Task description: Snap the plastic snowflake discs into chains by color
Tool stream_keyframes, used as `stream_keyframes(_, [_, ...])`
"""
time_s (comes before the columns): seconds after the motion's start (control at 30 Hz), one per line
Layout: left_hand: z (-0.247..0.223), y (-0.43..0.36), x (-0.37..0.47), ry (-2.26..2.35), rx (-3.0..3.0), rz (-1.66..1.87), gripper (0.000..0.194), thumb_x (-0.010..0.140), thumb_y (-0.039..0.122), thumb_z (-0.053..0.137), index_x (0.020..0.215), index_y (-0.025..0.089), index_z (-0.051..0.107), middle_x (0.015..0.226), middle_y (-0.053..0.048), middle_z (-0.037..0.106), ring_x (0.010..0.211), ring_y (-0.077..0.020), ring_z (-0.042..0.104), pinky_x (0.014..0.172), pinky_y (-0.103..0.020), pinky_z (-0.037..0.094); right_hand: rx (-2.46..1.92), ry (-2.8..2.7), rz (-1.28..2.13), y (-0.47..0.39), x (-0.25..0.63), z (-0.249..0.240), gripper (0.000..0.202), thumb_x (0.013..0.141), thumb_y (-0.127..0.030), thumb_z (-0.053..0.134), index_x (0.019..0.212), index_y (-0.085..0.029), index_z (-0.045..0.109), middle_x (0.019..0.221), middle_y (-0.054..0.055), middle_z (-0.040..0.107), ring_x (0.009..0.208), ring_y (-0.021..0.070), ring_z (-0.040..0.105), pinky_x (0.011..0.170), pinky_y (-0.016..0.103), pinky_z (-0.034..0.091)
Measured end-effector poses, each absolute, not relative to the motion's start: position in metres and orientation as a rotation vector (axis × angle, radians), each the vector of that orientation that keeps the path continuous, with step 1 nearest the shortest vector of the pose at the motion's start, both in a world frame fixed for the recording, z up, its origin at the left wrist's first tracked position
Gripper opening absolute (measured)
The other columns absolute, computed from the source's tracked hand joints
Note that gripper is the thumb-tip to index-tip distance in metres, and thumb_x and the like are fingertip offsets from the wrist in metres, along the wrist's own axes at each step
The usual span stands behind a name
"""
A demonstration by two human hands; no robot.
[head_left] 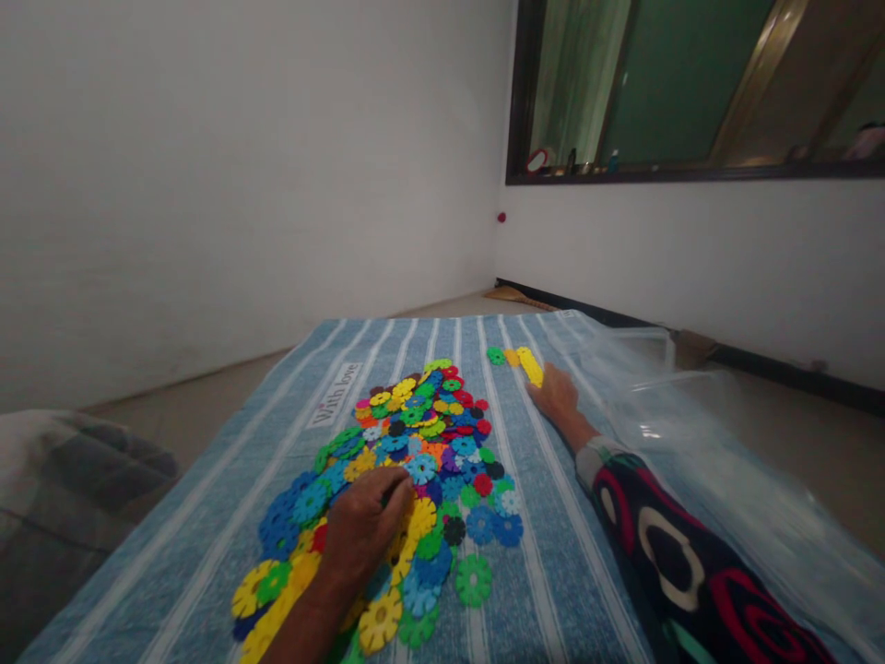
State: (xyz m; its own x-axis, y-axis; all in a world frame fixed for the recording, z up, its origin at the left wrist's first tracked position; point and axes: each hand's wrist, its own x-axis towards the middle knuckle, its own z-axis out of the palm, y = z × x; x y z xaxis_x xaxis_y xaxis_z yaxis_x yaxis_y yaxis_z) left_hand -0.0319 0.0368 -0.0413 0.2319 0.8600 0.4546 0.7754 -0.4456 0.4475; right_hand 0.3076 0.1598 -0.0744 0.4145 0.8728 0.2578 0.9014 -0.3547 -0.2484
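Note:
A heap of notched plastic discs [415,433], in yellow, blue, green, red, black and other colours, spreads over the middle of the cloth. My left hand [370,512] is curled low over the heap's near part, thumb against the bent fingers; whatever it pinches is hidden. Farther off to the right, my right hand [557,392] has closed fingers at the near end of a stretched-out yellow disc stack [530,366]. Just left of that stack lie an orange-yellow disc [512,357] and a green disc [496,355], apart from the heap.
A striped blue-and-white cloth [228,516] covers the table. Clear plastic containers [643,406] stand along its right edge, beside my right forearm. Printed "With love" lettering [336,397] lies left of the heap. Greyish fabric [69,516] appears at the left, below a white wall.

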Motion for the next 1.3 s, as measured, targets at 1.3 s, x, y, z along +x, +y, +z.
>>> stream_keyframes(1.3, [-0.032, 0.043, -0.055, 1.803, 2.323, 0.934, 0.027, 0.082, 0.037, 0.046, 0.079, 0.021, 0.068, 0.081, -0.004, 0.071, 0.078, -0.019, 0.064, 0.072, -0.029, 0.047, -2.379, -1.539, -0.173, 0.134, 0.312, -0.078, 0.037, 0.09, -0.041, 0.057, 0.116, -0.014, 0.055, 0.11, 0.016, 0.064, 0.106, 0.0287, 0.059, 0.08, 0.035, 0.046])
